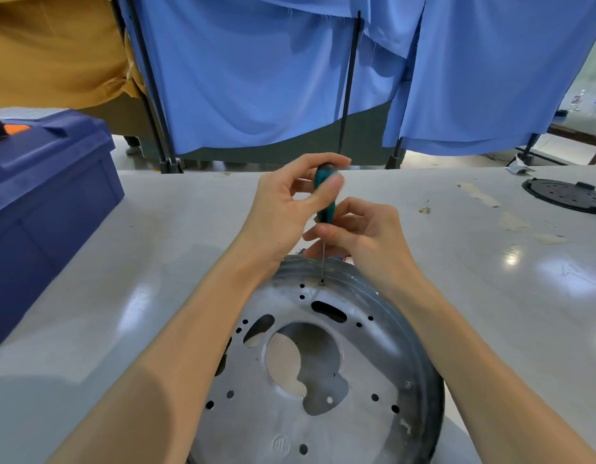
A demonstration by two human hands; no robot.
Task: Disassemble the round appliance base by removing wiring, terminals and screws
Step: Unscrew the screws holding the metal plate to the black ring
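A round grey metal appliance base (pixel 363 426) lies flat on the white table in front of me, full of holes and with a large cut-out in its middle. A green-handled screwdriver (pixel 326 209) stands upright with its thin shaft down on a small screw (pixel 322 282) near the base's far rim. My left hand (pixel 283 212) grips the top of the handle. My right hand (pixel 360 232) pinches the lower end of the handle where the shaft starts. A bit of red wiring (pixel 343 257) shows behind the far rim, mostly hidden by my right hand.
A big blue plastic box (pixel 45 209) stands on the table at the left. A black round perforated part (pixel 567 195) lies at the far right, with tape scraps (pixel 480 194) and a small bit of debris (pixel 425 209) near it. Blue curtains on black frames (pixel 256 78) hang behind the table.
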